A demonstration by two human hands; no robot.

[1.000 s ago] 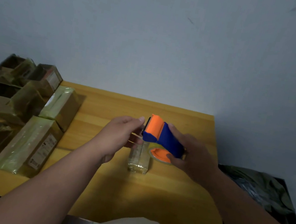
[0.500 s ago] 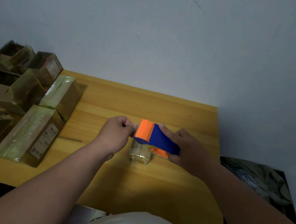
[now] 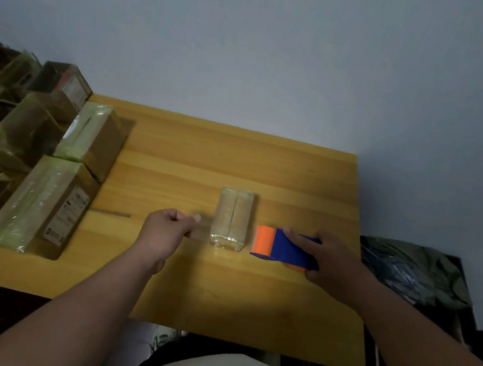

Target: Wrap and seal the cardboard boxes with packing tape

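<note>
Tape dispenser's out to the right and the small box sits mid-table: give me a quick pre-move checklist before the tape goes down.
1. Small box flat on table, top seam facing up: ok.
2. Right hand grips tape dispenser: ok.
3. Left hand pinching the tape end: cannot tell, blurred.
4. Tape spanning over the box: cannot tell.
5. Wrapped boxes at left, apart from the small box: ok.

I see a makeshift packing spot: plain wall (image 3: 256,42), wood table (image 3: 238,157) w/ taped boxes (image 3: 41,201) stacked left.
</note>
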